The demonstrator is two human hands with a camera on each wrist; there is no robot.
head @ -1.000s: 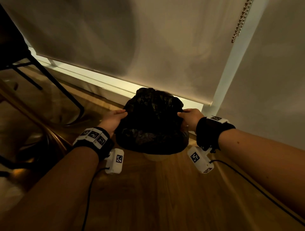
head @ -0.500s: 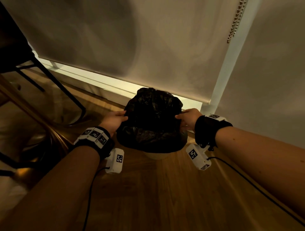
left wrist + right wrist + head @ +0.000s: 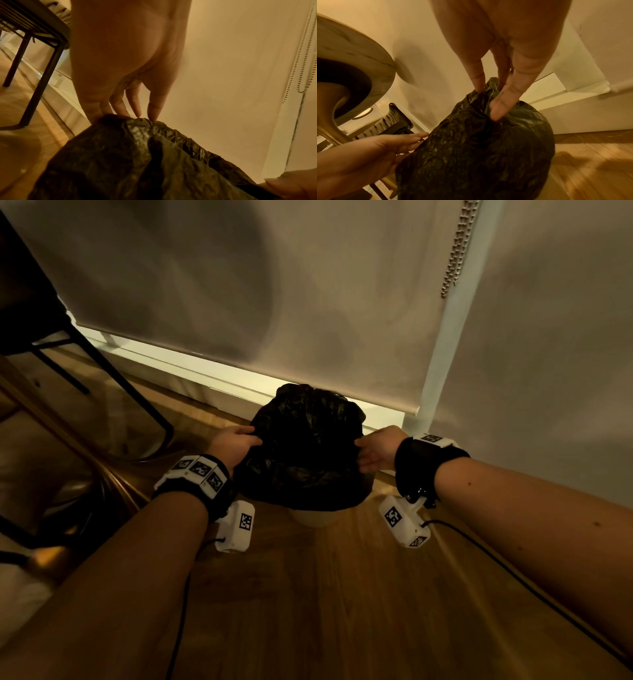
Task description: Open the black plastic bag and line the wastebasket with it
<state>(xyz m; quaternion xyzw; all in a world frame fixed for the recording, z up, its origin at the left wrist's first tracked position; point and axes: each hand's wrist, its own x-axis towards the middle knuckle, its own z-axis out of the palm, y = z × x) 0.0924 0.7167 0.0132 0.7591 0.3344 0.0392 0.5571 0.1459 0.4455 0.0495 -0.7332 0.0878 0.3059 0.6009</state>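
Note:
The black plastic bag point(image 3: 303, 453) is puffed into a dome over the wastebasket point(image 3: 313, 518), of which only the cream bottom shows below the bag's hem. My left hand point(image 3: 236, 441) is on the bag's left side. In the left wrist view its fingertips point(image 3: 153, 119) pinch a crinkled ridge of the bag point(image 3: 137, 162). My right hand point(image 3: 375, 453) is on the right side. In the right wrist view it point(image 3: 488, 94) pinches a raised fold of the bag point(image 3: 488, 148) between thumb and fingers. The basket's rim and inside are hidden.
The basket stands on a wooden floor point(image 3: 325, 594) against a white baseboard point(image 3: 178, 368), under a roller blind point(image 3: 274, 302) with a bead chain point(image 3: 455, 251). Black chair legs point(image 3: 137, 395) are at the left. A round wooden pedestal table point(image 3: 351, 44) is nearby. A wall closes the right side.
Both hands stay on the bag's sides. The right hand has edged slightly inward. The bag keeps its domed shape over the basket.

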